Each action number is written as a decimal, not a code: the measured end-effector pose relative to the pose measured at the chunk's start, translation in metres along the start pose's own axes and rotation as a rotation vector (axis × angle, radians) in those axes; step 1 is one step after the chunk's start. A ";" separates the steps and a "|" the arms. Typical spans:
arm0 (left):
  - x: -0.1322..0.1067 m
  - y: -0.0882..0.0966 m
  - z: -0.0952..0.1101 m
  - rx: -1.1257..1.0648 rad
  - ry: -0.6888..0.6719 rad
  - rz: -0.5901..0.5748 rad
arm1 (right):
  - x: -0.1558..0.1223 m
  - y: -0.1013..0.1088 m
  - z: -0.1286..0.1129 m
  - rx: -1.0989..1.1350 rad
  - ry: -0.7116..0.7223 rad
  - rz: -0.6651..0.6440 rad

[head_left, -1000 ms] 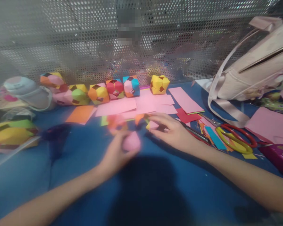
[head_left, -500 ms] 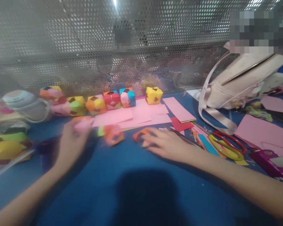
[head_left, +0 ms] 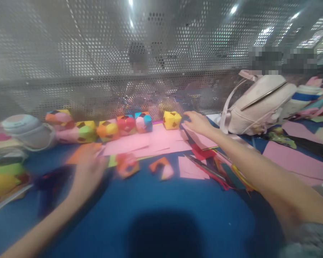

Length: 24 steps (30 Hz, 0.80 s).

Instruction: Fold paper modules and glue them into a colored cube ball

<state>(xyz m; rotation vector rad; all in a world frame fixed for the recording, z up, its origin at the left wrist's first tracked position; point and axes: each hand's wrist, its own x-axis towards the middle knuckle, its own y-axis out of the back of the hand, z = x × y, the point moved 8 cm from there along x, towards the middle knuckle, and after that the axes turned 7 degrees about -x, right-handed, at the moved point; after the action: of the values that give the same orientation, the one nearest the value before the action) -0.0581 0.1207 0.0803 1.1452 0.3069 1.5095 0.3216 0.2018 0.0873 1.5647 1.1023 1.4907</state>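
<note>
Our right hand [head_left: 197, 122] is just beside the yellow ball [head_left: 172, 120], by the pink sheets [head_left: 161, 140] at the back of the tabletop [head_left: 110, 225], fingers loosely parted. Our left hand [head_left: 89, 170] is blurred at the orange sheet [head_left: 74, 154]; we cannot tell whether its fingers hold anything. We judge the ball light, springy and easily crushed, best pinched gently across opposite sides.

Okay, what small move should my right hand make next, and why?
Probably ease the right hand slightly left and close it lightly on the yellow paper ball: the hand is just to the right of it, at about the same height in view. The left hand is blurred near the orange paper, too far away to help.
</note>
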 end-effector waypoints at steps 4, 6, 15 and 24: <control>-0.009 -0.007 0.022 -0.042 -0.110 0.014 | 0.004 -0.019 0.005 0.045 -0.005 -0.001; -0.014 -0.014 0.029 -0.049 -0.130 -0.018 | 0.003 -0.029 0.001 0.087 0.019 -0.010; -0.037 -0.039 0.061 -0.033 -0.378 0.003 | 0.037 -0.063 0.005 0.369 0.004 0.031; -0.078 -0.044 0.104 0.020 -0.867 0.034 | 0.052 -0.085 -0.010 0.676 -0.041 0.090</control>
<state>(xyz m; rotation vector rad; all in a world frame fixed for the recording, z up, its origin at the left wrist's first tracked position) 0.0390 0.0261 0.0614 1.7007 -0.2925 0.9134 0.3007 0.2821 0.0317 2.0997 1.6382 1.1871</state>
